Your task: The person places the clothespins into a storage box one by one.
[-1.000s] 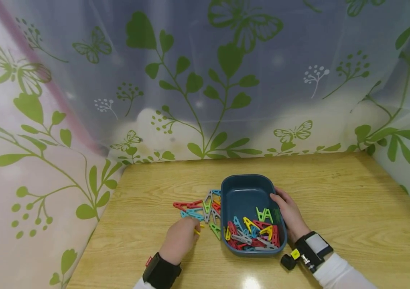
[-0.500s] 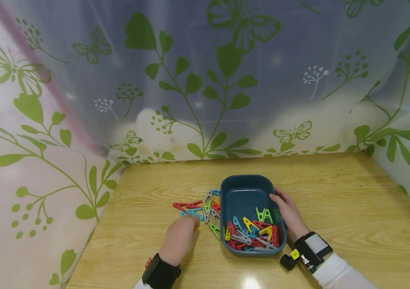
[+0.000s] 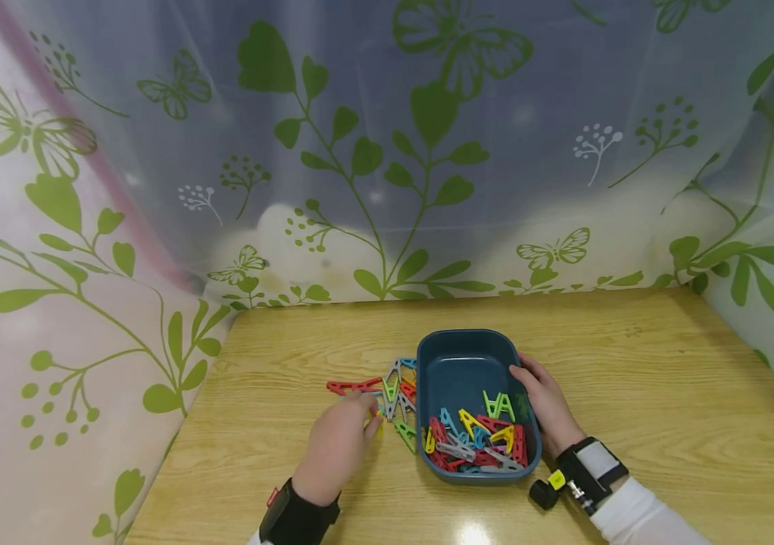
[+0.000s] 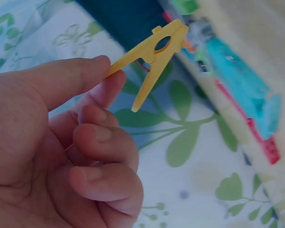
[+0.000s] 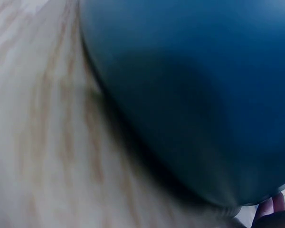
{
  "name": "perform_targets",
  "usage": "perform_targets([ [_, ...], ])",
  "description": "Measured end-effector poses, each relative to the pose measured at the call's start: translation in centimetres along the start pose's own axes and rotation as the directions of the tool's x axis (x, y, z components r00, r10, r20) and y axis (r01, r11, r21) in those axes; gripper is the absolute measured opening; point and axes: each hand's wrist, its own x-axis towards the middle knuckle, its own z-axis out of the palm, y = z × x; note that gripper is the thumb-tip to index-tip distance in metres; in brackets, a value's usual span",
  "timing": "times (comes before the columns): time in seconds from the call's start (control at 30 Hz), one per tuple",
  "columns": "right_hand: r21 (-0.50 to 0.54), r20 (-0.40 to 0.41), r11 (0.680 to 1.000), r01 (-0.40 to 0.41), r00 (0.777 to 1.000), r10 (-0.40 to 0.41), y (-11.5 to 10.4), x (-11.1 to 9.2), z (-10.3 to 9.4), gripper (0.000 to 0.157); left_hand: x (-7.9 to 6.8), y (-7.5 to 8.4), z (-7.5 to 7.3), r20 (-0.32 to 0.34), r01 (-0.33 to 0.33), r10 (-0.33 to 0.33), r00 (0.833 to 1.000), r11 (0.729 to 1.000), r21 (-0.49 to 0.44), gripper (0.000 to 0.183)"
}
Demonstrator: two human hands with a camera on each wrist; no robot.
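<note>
My left hand (image 3: pixel 335 448) pinches a yellow clothespin (image 4: pixel 154 78) by one leg between thumb and forefinger; the other fingers curl loosely below it. In the head view this hand is low over the table, left of the dark blue plastic bin (image 3: pixel 465 378), and partly hides a blue clothespin. My right hand (image 3: pixel 553 412) grips the bin's right side, thumb at the rim and the other fingers hidden beneath. Several clothespins in red, yellow, grey, blue and green, one a green clothespin (image 3: pixel 499 406), lie in the bin's near half.
Several loose clothespins lie against the bin's left side, among them a red clothespin (image 3: pixel 353 387) and a green clothespin (image 3: pixel 406 436). The wooden table (image 3: pixel 605 341) meets a leaf-and-butterfly printed curtain (image 3: pixel 387 189) at the back and both sides.
My left hand has moved slightly up and away from me, towards the blue and red clothespins, with the yellow clothespin in its fingers. The right hand and bin stay in place.
</note>
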Motion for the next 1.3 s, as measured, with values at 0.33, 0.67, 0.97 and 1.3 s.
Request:
perform_targets([
  [0.33,-0.011,-0.010,1.000,-0.010,1.000,0.010,0.2,0.3,-0.1,0.063,0.1,2.8,-1.7,-0.135,-0.117,0.100,0.986,0.985,-0.127,0.011],
  [0.67,0.004,-0.008,1.000,-0.001,1.000,0.001,0.2,0.1,-0.1,0.062,0.4,4.8,0.6,-0.103,-0.232,0.218,0.971,0.960,-0.157,0.006],
  [0.97,-0.006,-0.011,1.000,0.000,1.000,0.000,0.0,0.1,0.0,0.062,0.7,4.7,2.0,-0.040,-0.233,0.230,0.972,0.961,-0.147,0.007],
  [1.3,-0.009,-0.014,1.000,0.004,1.000,-0.004,0.0,0.1,0.0,0.062,0.8,4.8,2.9,-0.014,-0.244,0.245,0.970,0.961,-0.132,0.006],
])
